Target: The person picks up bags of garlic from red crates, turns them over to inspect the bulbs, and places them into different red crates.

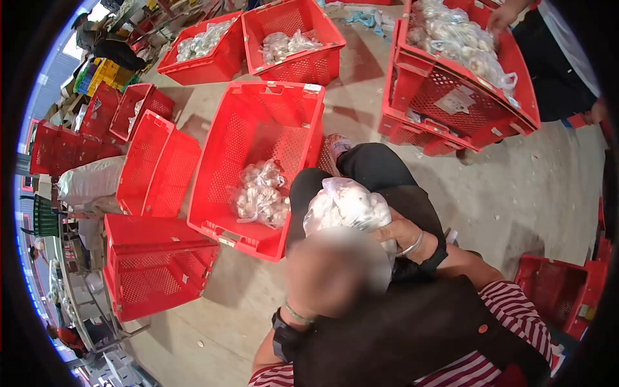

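A clear plastic bag of garlic (345, 205), full of white bulbs, rests over my lap between my knees. My right hand (405, 233), with a bracelet on its wrist, grips the bag's right side, thumb on top. On the near side of the bag is my left hand (325, 274); a blur covers its fingers, so their grip is hidden. A dark band shows on that wrist. Just left of my knee, a red crate (216, 155) contains a few more garlic bags (262, 193) near its closest end.
Stacked red crates (445, 119) loaded with garlic bags stand at upper right, where another person's hand (506, 18) reaches in. Two crates with bags (290, 61) sit ahead. More red crates (161, 274) line the left, and another crate (551, 284) is at far right.
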A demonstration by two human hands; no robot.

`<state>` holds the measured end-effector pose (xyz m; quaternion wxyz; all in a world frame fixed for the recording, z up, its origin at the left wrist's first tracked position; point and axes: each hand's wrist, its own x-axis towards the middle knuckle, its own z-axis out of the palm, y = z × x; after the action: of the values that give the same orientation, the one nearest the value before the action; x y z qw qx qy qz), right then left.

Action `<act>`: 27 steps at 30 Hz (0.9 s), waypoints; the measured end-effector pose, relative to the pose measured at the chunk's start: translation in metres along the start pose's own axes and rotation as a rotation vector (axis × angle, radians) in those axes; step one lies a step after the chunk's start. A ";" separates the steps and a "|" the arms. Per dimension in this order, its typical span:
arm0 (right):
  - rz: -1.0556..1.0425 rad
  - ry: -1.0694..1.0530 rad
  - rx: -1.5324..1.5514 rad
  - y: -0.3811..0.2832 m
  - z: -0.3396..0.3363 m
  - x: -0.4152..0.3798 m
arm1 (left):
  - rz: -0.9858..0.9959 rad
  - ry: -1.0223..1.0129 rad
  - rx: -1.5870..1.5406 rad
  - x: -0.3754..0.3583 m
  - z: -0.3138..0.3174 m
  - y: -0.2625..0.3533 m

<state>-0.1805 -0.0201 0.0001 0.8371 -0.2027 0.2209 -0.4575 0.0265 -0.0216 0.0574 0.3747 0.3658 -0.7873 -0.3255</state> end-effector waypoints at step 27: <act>-0.092 0.276 -0.092 -0.008 0.011 -0.050 | -0.701 0.075 -1.044 -0.015 0.044 0.003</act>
<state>-0.2038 0.0202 0.0220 0.7667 -0.1860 0.3453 -0.5082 -0.0045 0.0030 0.0322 0.4024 0.3821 -0.3441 -0.7574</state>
